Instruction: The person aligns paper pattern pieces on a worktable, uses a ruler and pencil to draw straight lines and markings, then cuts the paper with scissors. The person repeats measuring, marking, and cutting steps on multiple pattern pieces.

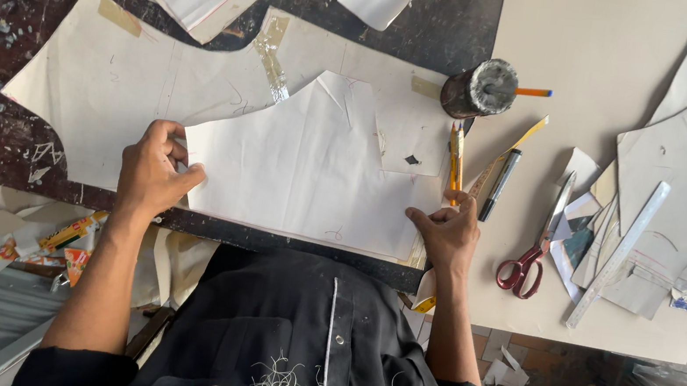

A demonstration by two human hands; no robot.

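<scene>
Head view: both hands point(153, 177) point(447, 233) press paper pattern point(307, 166); fingertips partly hidden.

red-handled scissors point(529, 260) | clear ruler point(620, 254) | black marker point(499, 184) | pencils point(456, 159) | dark cup point(479, 89)

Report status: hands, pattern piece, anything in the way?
Left hand pinching white paper pattern piece at its left edge. Right hand pressing its right edge flat. Pencils and pen close by right hand.

Beige worktable point(593, 40) with a dark scratched cutting board point(23, 9) at its left; tiled floor point(518, 344) below the table.
</scene>
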